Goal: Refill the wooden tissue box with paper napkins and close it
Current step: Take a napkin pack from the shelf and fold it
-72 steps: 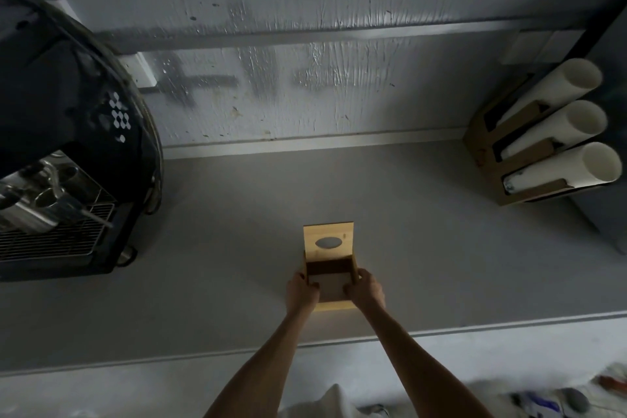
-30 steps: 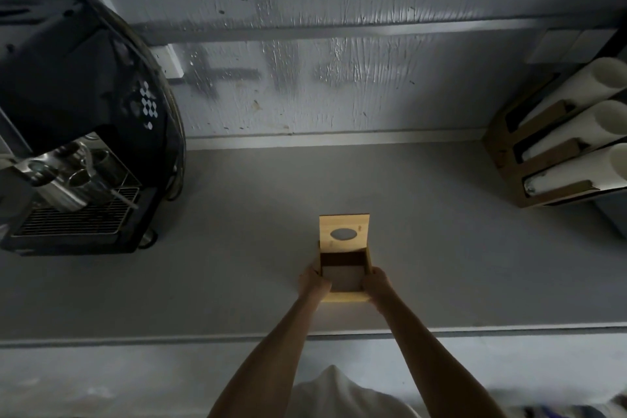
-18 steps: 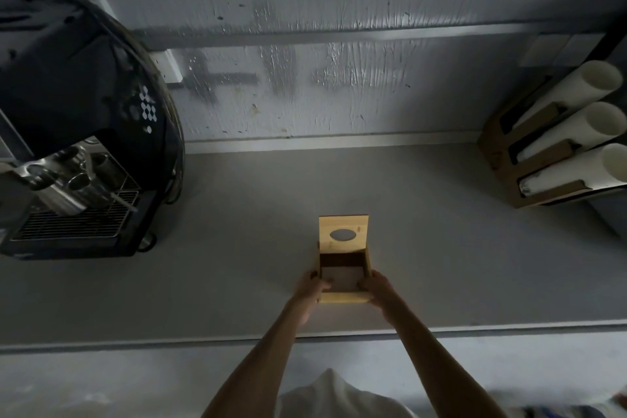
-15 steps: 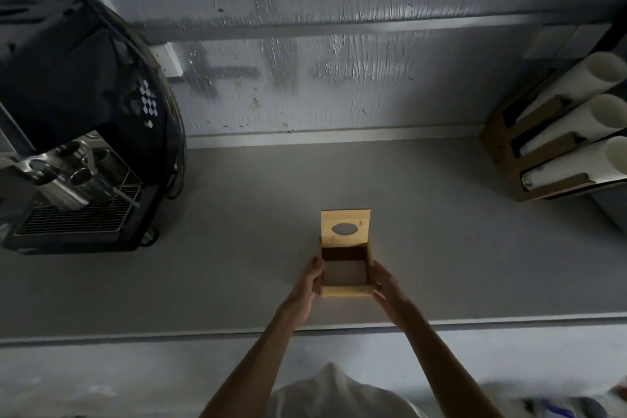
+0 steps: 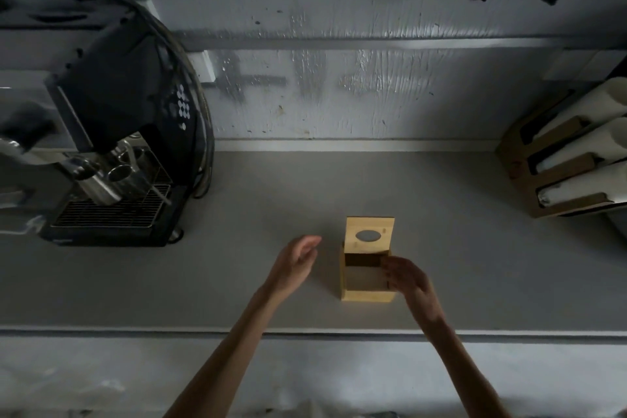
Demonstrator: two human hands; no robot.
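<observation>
Lid (image 5: 369, 235) of wooden tissue box (image 5: 368, 295) stands upright; a knock could drop it shut before filling. My left hand (image 5: 298, 260) is open alongside. I cannot tell whether my right hand (image 5: 407, 278) grips the box wall.

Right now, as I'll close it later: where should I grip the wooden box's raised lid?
Probably pinch the light wooden lid with the oval hole by its free top edge, from above: it stands raised off the open wooden box's rear wall.

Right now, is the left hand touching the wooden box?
No, the left hand hovers open beside the wooden box, with a gap between them.
</observation>
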